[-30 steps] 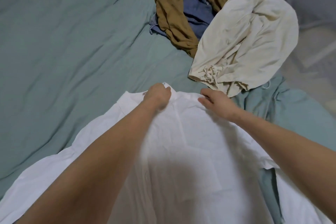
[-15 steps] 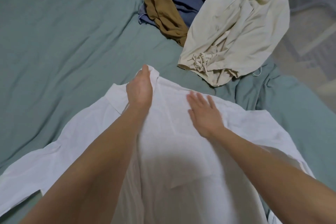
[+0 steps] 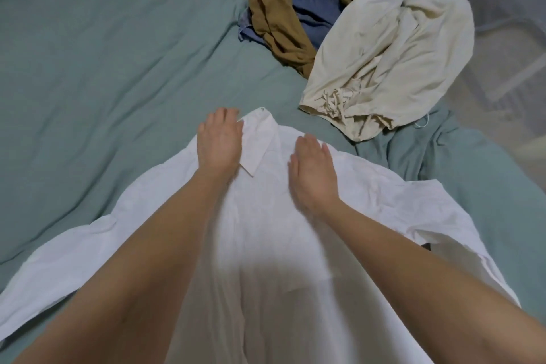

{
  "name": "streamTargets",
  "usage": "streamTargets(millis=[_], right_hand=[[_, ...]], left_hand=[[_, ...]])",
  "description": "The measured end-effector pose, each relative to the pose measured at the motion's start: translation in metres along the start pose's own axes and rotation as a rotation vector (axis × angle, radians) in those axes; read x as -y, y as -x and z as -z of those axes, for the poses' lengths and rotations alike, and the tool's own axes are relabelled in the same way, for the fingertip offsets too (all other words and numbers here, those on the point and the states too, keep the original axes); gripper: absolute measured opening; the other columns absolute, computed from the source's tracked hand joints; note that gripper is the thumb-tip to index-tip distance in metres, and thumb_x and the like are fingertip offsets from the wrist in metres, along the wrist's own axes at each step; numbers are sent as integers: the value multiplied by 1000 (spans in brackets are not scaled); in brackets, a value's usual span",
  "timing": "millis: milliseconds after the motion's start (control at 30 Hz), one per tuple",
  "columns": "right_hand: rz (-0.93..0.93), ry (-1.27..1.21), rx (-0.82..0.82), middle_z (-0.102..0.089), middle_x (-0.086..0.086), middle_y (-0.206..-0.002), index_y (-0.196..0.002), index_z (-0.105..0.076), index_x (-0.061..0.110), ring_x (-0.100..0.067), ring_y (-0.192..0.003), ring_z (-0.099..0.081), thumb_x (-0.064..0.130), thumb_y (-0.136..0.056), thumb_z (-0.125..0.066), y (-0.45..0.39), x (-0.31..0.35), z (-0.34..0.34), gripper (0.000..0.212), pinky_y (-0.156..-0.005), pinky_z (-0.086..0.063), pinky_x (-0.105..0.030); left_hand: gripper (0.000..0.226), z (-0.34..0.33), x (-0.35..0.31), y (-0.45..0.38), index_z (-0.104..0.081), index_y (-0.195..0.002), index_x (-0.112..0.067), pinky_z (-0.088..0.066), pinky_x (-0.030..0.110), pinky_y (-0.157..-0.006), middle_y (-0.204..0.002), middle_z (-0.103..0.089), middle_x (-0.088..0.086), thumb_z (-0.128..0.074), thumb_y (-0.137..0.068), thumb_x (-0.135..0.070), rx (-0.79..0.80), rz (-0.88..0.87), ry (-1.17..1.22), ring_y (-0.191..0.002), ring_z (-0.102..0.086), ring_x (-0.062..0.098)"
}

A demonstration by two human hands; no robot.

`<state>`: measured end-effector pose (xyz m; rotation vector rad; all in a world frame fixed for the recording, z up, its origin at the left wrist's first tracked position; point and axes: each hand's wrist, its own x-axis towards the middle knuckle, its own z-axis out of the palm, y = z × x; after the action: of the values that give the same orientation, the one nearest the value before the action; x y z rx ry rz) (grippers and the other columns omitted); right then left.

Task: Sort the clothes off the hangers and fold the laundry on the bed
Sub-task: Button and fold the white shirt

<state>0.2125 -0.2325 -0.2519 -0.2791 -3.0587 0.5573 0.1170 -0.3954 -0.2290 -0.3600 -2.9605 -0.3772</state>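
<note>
A white collared shirt [image 3: 266, 245] lies spread flat on the green bed sheet [image 3: 103, 68], collar pointing away from me and both sleeves stretched out to the sides. My left hand [image 3: 220, 142] rests palm down on the shirt at the left side of the collar, fingers straight. Flat on the shirt just right of the collar lies my right hand [image 3: 310, 168], its fingers together and straight. Neither hand holds any cloth.
A heap of unfolded clothes sits at the far right of the bed: a cream garment with drawstrings [image 3: 390, 59], a brown garment [image 3: 274, 15] and a blue one [image 3: 316, 3]. The bed's right edge and the floor [image 3: 508, 68] lie beyond it.
My left hand has let go of the collar and now lies flat beside it. My right hand has slid back up toward the collar, pressing the shirt flat.
</note>
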Motion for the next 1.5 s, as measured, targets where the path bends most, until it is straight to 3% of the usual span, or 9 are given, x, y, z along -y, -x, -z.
streamTargets(millis=[233,500,733,867,1067,1167,1267,1333,1500], right_hand=[[337,-184,-143,-62,-16,-115,-111,-60,2,-35,-113,-53,24,-98,-36,-31,114,-16,36,-106,-23,-34],[-5,-156,384,-48,-8,-79,-59,-35,17,-27,-83,-50,48,-97,-41,-87,155,-20,50,-72,-31,-31],[-48,-248,289,-38,-2,-52,-52,-36,13,-25,-62,-45,29,-85,-63,-100,168,-28,45,-50,-27,-32],[74,-178,-90,-50,-6,-65,-61,-36,16,-30,-73,-47,24,-94,-50,-87,161,-45,37,-60,-24,-34],[262,116,-313,-56,-17,-125,-123,-55,6,-37,-119,-50,18,-94,-47,-61,163,-71,32,-100,-30,-40],[532,116,-91,-35,-13,-152,-145,-38,6,-30,-142,-28,36,-99,-30,-23,164,-86,55,-116,-14,-41],[413,338,192,-27,-7,-157,-150,-25,7,-23,-148,-13,43,-98,-9,-11,150,-97,65,-118,3,-36],[311,306,155,-24,-8,-157,-150,-24,5,-24,-148,-10,38,-100,-14,-7,161,-98,61,-119,4,-37],[668,60,119,-27,-8,-156,-148,-32,7,-22,-145,-21,40,-99,-23,57,246,-105,59,-118,-9,-37]], left_hand=[[41,24,110,12,-58,-113,-1,-39,40,-94,-121,-59,25,-34,-103,-33,239,431,134,-114,-54,38],[41,39,149,26,-70,-97,-8,-54,24,-74,-90,-70,-2,-45,-100,-40,631,395,798,-78,-63,9],[26,41,167,24,-63,-82,-13,-38,22,-60,-73,-55,-5,-59,-94,-35,509,233,678,-67,-48,9],[25,34,172,28,-52,-78,-20,-34,30,-65,-79,-60,1,-57,-94,-39,196,280,414,-79,-54,23],[22,21,165,41,-53,-110,-7,-38,39,-85,-108,-64,15,-50,-99,-25,159,362,220,-105,-54,35],[23,19,181,50,-50,-111,-13,-37,37,-87,-106,-67,11,-48,-99,-32,217,347,136,-103,-59,32],[28,24,204,73,-51,-112,-15,-36,37,-89,-105,-68,9,-46,-99,-39,254,360,46,-104,-60,31],[28,33,225,91,-55,-108,-14,-37,38,-89,-104,-67,8,-46,-98,-39,171,397,106,-104,-58,31],[29,47,282,153,-60,-107,-14,-44,39,-87,-108,-65,6,-50,-96,-38,224,422,238,-104,-58,30]])
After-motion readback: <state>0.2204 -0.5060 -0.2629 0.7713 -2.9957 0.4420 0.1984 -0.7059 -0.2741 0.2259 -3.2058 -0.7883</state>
